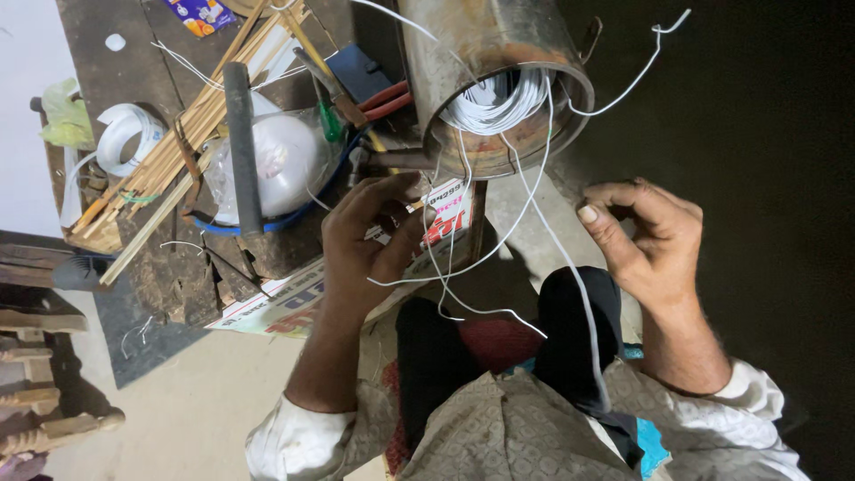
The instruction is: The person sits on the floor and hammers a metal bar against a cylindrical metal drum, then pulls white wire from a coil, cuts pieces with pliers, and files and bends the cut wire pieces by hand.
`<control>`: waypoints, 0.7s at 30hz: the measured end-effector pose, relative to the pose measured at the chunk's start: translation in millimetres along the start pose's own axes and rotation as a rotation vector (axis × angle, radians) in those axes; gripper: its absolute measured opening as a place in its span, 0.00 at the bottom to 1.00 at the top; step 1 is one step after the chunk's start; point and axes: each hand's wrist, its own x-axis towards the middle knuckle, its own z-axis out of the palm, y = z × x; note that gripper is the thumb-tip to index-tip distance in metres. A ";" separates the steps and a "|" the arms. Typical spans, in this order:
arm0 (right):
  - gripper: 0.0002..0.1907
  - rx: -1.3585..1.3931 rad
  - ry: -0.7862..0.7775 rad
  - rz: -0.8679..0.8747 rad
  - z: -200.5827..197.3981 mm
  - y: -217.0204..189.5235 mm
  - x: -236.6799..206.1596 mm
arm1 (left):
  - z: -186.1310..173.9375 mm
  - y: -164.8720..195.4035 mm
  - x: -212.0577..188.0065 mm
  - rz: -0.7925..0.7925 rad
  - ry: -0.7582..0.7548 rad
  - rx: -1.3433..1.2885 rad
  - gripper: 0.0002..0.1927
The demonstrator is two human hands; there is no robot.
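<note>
Your left hand [370, 233] pinched on white wire [499, 240], right hand [646, 233] fingers curled, wire grip unclear; few strands pulled out, most wire coiled inside metal can [499, 71]

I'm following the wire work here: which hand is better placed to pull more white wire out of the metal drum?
Probably the left hand: it is right below the metal drum, among the white wire strands. The right hand is farther out.
</note>
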 end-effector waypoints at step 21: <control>0.37 0.095 0.104 -0.144 58.6 23.7 51.7 | -12.5 45.1 103.1 0.372 -0.187 0.598 0.27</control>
